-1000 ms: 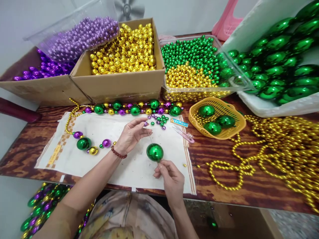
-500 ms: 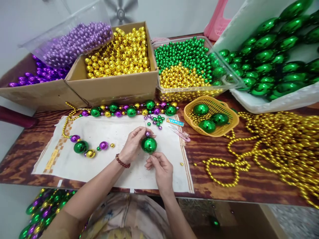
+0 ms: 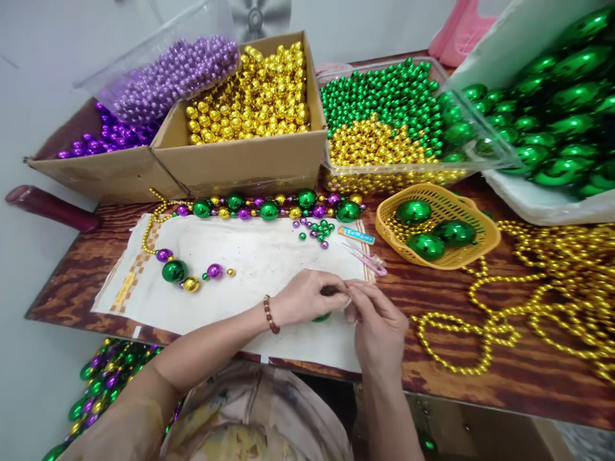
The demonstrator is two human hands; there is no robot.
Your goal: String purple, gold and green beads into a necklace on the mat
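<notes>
My left hand (image 3: pixel 312 296), a beaded bracelet (image 3: pixel 270 314) on its wrist, is closed in a pinch over the right part of the white cloth (image 3: pixel 254 256). Its fingertips meet those of my right hand (image 3: pixel 382 320), also pinched. What lies between the fingers is too small and hidden to make out. Below the left hand shows a sliver of a large green bead (image 3: pixel 321 317), mostly covered. Left on the cloth, a strand carries a purple bead (image 3: pixel 164 255), a big green bead (image 3: pixel 173 271) and a gold bead (image 3: pixel 191 284). Small loose beads (image 3: pixel 314 230) lie near the cloth's back edge.
Behind stand a cardboard box (image 3: pixel 240 160) of purple and gold beads and a clear tub (image 3: pixel 394 168) of green and gold ones. To the right are a yellow basket (image 3: pixel 437 255), small pink-handled scissors (image 3: pixel 372 261), gold bead chains (image 3: pixel 454 368) and a white foam box (image 3: pixel 533 202).
Both hands have moved right and come together at the fingertips. The large green bead, held in plain sight between them before, is now mostly hidden below the left hand. The view has shifted left.
</notes>
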